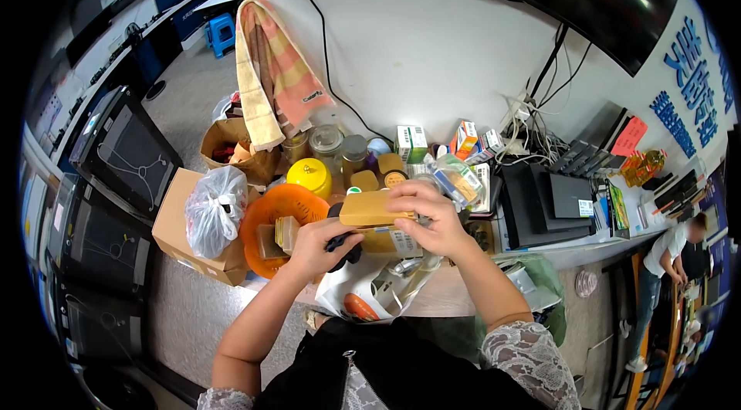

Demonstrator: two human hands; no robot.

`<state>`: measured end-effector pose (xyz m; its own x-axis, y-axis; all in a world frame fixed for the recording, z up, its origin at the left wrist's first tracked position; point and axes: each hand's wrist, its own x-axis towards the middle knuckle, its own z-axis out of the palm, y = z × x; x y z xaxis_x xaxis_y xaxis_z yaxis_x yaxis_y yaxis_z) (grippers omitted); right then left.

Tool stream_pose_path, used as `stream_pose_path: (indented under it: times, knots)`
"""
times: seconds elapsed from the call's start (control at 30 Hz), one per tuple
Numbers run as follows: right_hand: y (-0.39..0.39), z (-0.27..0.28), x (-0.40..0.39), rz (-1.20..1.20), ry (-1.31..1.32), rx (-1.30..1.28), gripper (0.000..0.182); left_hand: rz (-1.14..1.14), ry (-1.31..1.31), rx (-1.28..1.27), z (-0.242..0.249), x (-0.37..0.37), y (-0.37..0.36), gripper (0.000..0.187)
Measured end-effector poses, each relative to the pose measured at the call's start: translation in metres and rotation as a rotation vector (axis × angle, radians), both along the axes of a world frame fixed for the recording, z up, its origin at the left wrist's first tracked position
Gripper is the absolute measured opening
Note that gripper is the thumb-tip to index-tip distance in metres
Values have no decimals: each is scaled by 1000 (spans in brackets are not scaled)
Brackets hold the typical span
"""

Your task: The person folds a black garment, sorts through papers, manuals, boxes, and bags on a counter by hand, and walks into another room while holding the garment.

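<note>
Both hands are on a small yellow-brown cardboard box (369,209), held in front of my body above the table's near edge. My left hand (316,246) is closed on its left end. Something black and bunched (351,252) shows beside those fingers; I cannot make out what it is. My right hand (431,215) grips the other end, fingers over the top and thumb on the front, near a white label. Just below the box stands a white plastic bag (343,294) with an orange-red print. An orange plastic basket (266,205) holding small boxes sits left of my left hand.
Behind the box stand a yellow round container (310,176), glass jars (326,141) and medicine-type boxes (411,142). A knotted plastic bag (218,217) rests on a carton (176,213) at left. Black electronics (532,205) and cables fill the right. Another person (665,255) is far right.
</note>
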<state>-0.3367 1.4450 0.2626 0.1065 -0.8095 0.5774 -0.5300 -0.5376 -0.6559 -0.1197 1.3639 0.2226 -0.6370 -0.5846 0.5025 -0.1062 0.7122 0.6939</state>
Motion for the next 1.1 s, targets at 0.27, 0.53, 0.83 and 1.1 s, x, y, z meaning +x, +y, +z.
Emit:
stream_pose_path:
  times: [0.27, 0.53, 0.83, 1.1]
  knots:
    - [2, -5, -12, 38, 12, -57, 15, 154, 316, 147, -2, 0, 9, 27]
    - [0, -25, -10, -15, -32, -194, 9, 7, 114, 252, 7, -14, 1, 13]
    - [3, -51, -11, -32, 13, -74, 36, -180, -67, 523, 15, -16, -24, 32]
    - [-2, -65, -18, -60, -211, -176, 26, -206, -142, 313, 25, -32, -35, 25]
